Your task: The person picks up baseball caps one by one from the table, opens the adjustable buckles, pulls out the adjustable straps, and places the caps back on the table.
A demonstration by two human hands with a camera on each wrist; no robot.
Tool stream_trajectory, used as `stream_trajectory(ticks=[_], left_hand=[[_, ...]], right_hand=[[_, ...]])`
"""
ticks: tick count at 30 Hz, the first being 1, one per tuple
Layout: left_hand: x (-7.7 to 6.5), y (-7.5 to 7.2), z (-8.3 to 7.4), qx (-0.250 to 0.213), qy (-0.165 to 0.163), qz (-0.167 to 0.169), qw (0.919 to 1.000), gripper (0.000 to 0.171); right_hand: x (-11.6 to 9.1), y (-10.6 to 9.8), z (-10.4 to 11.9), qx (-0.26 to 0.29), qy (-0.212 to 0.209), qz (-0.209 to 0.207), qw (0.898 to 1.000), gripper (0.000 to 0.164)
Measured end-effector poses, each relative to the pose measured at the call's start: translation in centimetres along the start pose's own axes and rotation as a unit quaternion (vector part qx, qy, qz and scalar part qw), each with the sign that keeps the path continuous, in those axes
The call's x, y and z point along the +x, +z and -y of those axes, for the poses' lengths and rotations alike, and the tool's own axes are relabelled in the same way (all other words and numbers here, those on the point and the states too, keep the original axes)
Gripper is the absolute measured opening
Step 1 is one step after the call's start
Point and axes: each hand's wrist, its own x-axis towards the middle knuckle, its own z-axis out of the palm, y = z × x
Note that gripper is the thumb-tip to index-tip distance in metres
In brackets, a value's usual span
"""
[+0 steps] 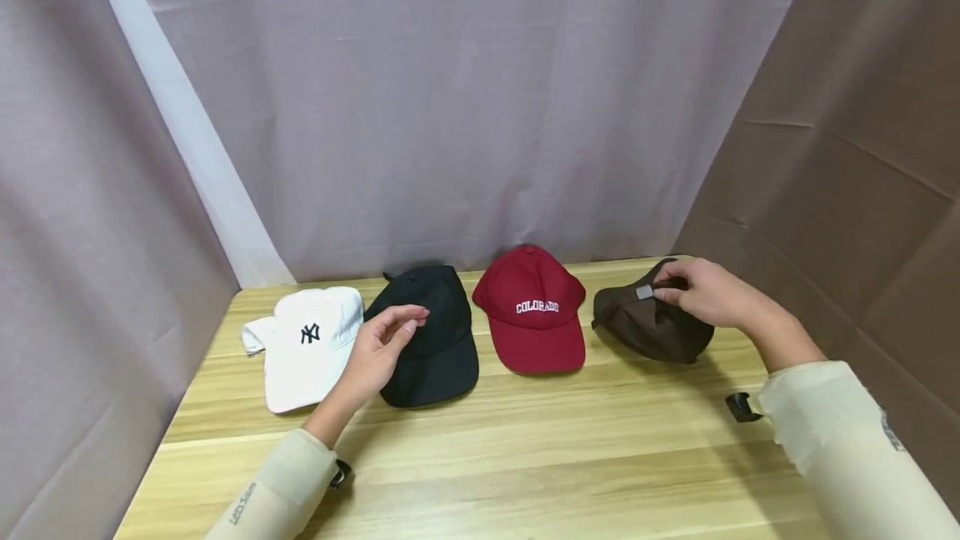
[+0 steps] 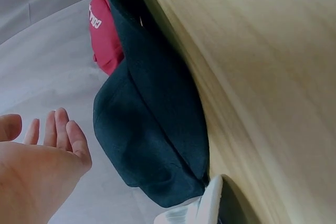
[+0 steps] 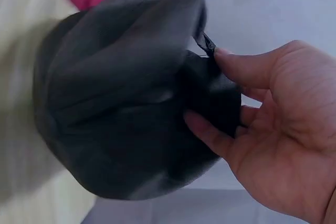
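At the table's right end my right hand point(image 1: 712, 294) pinches a dark brown cap point(image 1: 633, 325) by its edge, and the cap hangs tilted. In the right wrist view, the thumb and fingers grip the rim of this cap point(image 3: 121, 103) beside its strap. A small light grey patch shows on it near the thumb in the head view. My left hand point(image 1: 378, 350) overlaps a black cap point(image 1: 442, 369), its fingers loosely bent around nothing. The left wrist view has that hand point(image 2: 44, 166) apart from the black cap point(image 2: 152, 124).
A red cap point(image 1: 536, 348) lettered COLORADO lies between the black and brown ones. At the left is a white cap point(image 1: 300, 373) with a dark NY logo, right beside the black one. Grey curtains point(image 1: 480, 107) rise behind the wooden table point(image 1: 510, 457).
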Motion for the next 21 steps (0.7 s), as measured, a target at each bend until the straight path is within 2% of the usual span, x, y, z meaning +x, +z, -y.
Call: stream_trajectory(ticks=[6, 10, 16, 21], left_hand=[[-0.2, -0.3, 0.0, -0.006, 0.008, -0.004, 0.9999, 0.027], [-0.3, -0.6, -0.1, -0.006, 0.014, -0.008, 0.9998, 0.028], [-0.5, -0.7, -0.1, -0.004, 0.016, -0.013, 0.9998, 0.028], [-0.3, -0.5, -0.2, 0.023, 0.014, 0.000, 0.9996, 0.028]], right_hand=[[-0.5, -1.9, 4.2, 0.020, -0.012, -0.071, 0.997, 0.018], [-0.5, -1.8, 7.4, 0.060, -0.033, -0.119, 0.990, 0.015], [0.4, 0.4, 11.5, 0.120, -0.090, -0.162, 0.975, 0.009], [1.8, 3.0, 13.7, 0.161, -0.148, -0.162, 0.962, 0.004]])
